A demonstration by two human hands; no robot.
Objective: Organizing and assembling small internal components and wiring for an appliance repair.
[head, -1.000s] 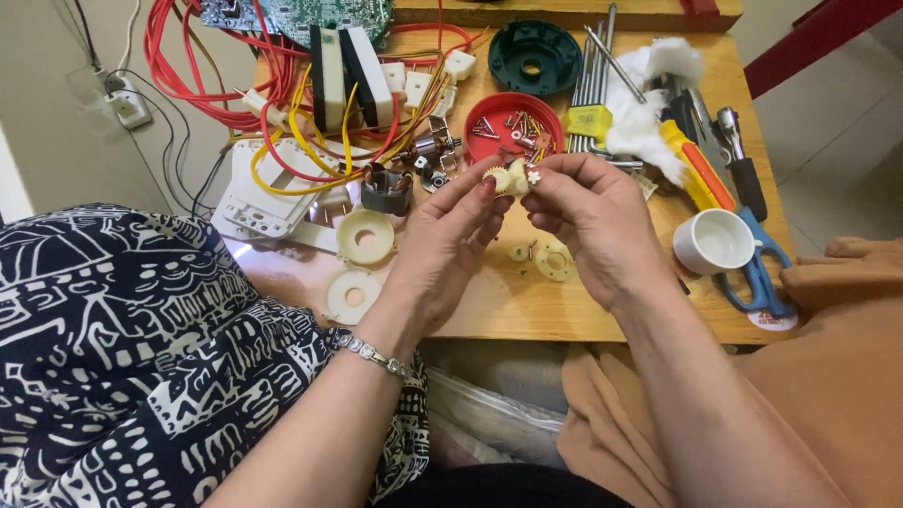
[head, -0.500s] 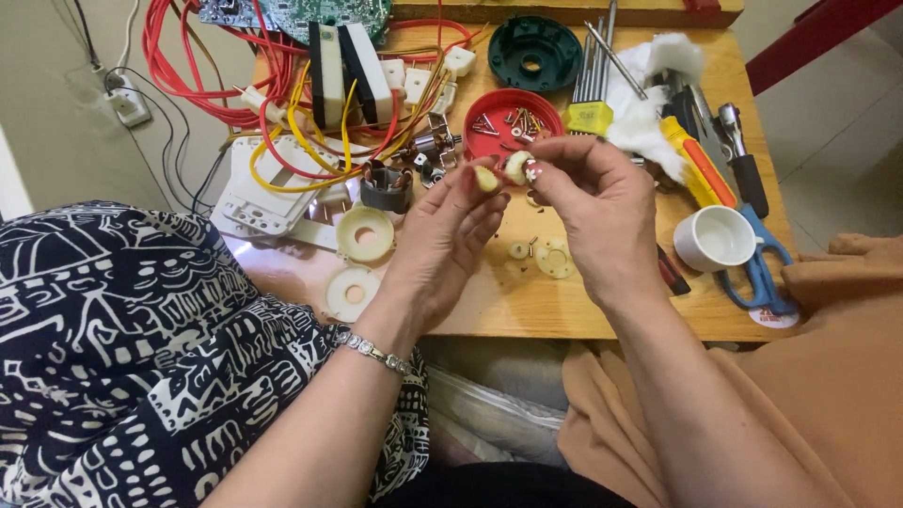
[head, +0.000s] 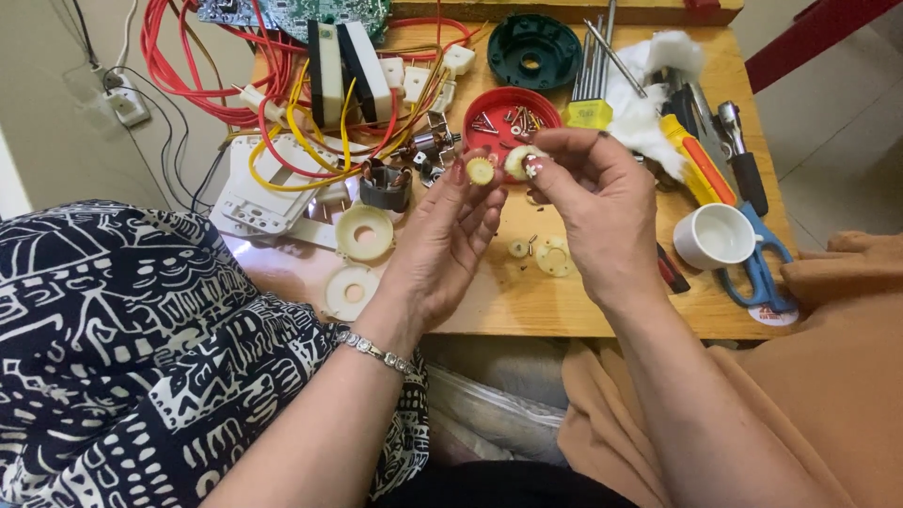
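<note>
My left hand (head: pixel 442 246) is raised over the wooden table (head: pixel 508 301) and pinches a small cream gear (head: pixel 480 170) at its fingertips. Just to the right, my right hand (head: pixel 597 216) pinches a second small cream gear (head: pixel 518 162). The two gears sit a finger's width apart, above the rim of a red lid (head: pixel 508 106) holding several screws. Below my hands, two more small cream gears (head: pixel 555 256) and a loose screw lie on the wood.
Cream plastic rings (head: pixel 365 232) and a white plastic housing (head: pixel 259 202) lie at left among red and yellow wires (head: pixel 282 141). A dark green round part (head: pixel 533 50), screwdrivers (head: pixel 701 160), white cotton (head: pixel 649 113), a white cup (head: pixel 712 235) and blue scissors (head: pixel 757 268) crowd the right.
The two gears were held together between both hands one second ago. They have since been pulled apart, one in each hand, and raised slightly toward the red lid.
</note>
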